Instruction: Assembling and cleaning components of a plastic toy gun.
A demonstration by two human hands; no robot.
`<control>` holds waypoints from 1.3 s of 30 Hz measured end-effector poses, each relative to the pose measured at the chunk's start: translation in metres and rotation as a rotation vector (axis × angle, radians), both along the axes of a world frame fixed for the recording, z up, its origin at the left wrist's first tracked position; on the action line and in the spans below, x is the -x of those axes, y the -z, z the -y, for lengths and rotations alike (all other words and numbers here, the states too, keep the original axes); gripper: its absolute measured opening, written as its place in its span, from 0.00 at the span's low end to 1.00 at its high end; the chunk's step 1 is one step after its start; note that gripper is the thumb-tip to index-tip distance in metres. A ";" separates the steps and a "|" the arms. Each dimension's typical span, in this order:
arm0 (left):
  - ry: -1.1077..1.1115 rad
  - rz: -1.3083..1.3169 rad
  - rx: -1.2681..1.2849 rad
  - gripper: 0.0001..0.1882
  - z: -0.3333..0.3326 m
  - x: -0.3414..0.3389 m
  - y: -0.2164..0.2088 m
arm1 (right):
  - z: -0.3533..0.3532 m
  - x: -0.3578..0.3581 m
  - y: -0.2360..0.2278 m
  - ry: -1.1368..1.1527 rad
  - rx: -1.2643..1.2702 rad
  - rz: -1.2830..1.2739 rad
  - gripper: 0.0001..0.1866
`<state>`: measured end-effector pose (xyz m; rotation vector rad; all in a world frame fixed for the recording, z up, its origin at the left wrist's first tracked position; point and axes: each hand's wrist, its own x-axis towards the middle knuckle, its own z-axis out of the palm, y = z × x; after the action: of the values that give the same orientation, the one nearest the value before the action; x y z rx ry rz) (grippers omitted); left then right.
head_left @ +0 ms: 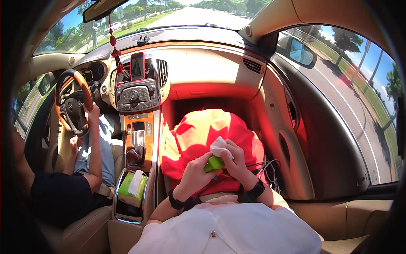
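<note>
Above my red-covered lap [203,122], my left hand [195,174] is closed around a small bright green pack [215,163]. Its printing cannot be made out, and fingers cover part of it. A crumpled white tissue [219,145] sits in my right hand [237,160], pinched between thumb and fingers just above the pack. The two hands are close together, the right one a little farther out. Whether the tissue is still joined to the pack is hidden by the fingers. Both wrists wear black bands.
At my left, the centre console holds a larger green tissue pack [132,189], behind the gear lever [135,155]. A driver's hand [92,114] grips the steering wheel [72,103]. A phone [137,66] is mounted on the dashboard. Loose cables [270,171] lie beside the right door [325,139].
</note>
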<state>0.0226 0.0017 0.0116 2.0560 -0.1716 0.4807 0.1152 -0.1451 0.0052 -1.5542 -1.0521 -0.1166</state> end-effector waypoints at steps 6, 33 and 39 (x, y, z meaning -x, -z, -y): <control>-0.061 0.088 -0.149 0.30 0.010 0.001 0.009 | -0.012 -0.004 0.021 0.150 -0.327 -0.551 0.18; 0.028 0.069 0.092 0.28 0.006 0.005 0.000 | 0.006 -0.002 -0.015 0.133 -0.458 -0.746 0.15; 0.068 0.108 0.137 0.29 0.005 0.013 -0.009 | -0.006 0.015 -0.005 0.040 -0.354 -0.268 0.22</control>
<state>0.0095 -0.0035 0.0207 1.8854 -0.2658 0.5470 0.1006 -0.1388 0.0102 -1.2297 -0.7436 -0.1115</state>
